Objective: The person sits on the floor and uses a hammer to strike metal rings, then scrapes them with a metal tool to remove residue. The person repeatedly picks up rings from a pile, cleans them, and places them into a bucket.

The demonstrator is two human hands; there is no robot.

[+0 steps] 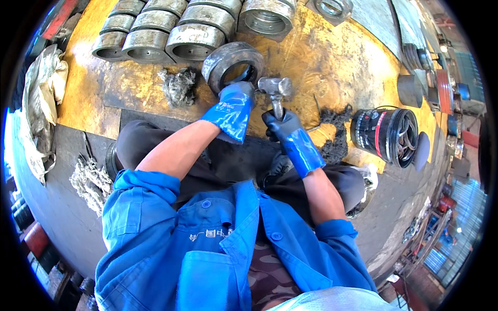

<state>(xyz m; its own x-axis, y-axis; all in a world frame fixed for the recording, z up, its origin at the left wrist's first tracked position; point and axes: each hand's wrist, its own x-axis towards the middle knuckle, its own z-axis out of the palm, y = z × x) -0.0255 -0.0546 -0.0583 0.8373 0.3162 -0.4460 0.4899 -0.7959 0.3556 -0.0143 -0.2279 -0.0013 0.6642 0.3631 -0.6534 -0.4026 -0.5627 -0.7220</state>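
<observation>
Gripping metal hammer, thick ring, tangled fibres

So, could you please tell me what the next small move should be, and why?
Perhaps ease the blue-gloved left hand leftward before any tap: it is at the near edge of the thick grey metal ring, close beside the head of the silver metal hammer that the blue-gloved right hand grips.

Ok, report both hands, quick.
Left hand: at the near rim of the metal ring; how closed cannot be told.
Right hand: closed, holding the hammer.
</observation>
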